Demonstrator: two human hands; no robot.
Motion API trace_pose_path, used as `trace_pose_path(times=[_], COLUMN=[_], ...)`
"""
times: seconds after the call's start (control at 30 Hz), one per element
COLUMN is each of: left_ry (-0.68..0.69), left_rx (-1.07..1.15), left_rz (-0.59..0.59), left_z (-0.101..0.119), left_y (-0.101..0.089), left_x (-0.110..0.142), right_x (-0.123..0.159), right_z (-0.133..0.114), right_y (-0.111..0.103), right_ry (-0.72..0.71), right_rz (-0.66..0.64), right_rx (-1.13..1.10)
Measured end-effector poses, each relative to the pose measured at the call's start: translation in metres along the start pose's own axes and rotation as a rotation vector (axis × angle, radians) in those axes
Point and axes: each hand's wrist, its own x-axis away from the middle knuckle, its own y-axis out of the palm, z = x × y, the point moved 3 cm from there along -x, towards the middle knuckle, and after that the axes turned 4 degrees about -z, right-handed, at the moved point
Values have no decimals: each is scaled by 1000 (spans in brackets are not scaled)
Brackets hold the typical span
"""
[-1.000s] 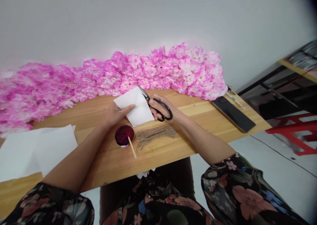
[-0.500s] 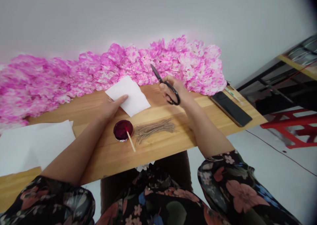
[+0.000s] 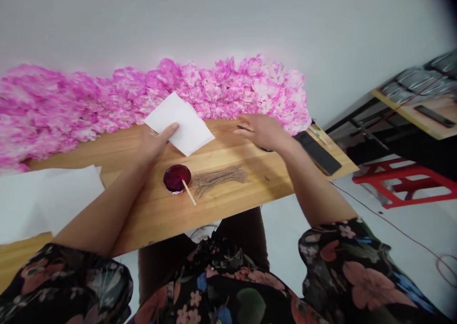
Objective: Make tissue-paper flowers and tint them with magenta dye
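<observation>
A folded sheet of white paper [image 3: 187,131] is pinched in my left hand [image 3: 156,142], the thumb lying on top of it. To its right, my right hand [image 3: 264,132] is low over the tabletop with fingers stretched and apart. Beneath that hand lies a pair of black scissors [image 3: 264,148], mostly hidden; only bits of the blade and handle show. In front of the paper stands a small round dish of dark red liquid [image 3: 173,179], a wooden stick [image 3: 189,193] resting in it. Thin brown twigs [image 3: 221,177] lie bundled beside the dish.
Pink and white artificial flowers [image 3: 210,86] line the wall side of the wooden table [image 3: 153,224]. White sheets [image 3: 43,198] lie at the left. A black phone [image 3: 317,152] is near the right end. Beyond stand a red stool [image 3: 403,183] and another table [image 3: 437,131].
My right hand has lowered the scissors to the table, moved slightly right and spread its fingers. My left hand still holds the paper. The view has turned slightly to the right.
</observation>
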Motion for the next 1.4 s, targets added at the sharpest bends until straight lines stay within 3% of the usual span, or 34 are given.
trace_pose_path(times=[0.07, 0.17, 0.27, 0.33, 0.5, 0.57, 0.73, 0.9, 1.1, 1.4], left_ry=[34, 53, 48, 41, -15, -7, 59, -31, -101, -66], left_rx=[15, -12, -56, -56, -104, -114, -198, -259, -317, -235], left_rz=[13, 39, 50, 48, 44, -11, -82, -43, 35, 47], left_z=[7, 20, 33, 39, 47, 52, 57, 39, 23, -2], left_y=[-1, -1, 0, -3, -28, -37, -41, -30, -22, -31], left_x=[0, 2, 3, 3, 4, 6, 9, 13, 22, 18], right_x=[-9, -26, -43, -54, -67, -68, -65, -60, -51, -43], right_z=[-35, -69, -80, -81, -87, -90, -96, -86, -62, -57], right_y=[20, 53, 74, 74, 46, 35, 22, 38, 78, 72], right_ry=[-156, -118, -55, -62, -160, -184, -297, -300, -196, -166], right_rz=[-96, -175, -147, -97, -76, -90, -134, -157, -92, -35], right_rx=[-384, -755, -1009, -1115, -1048, -973, -704, -651, -907, -998])
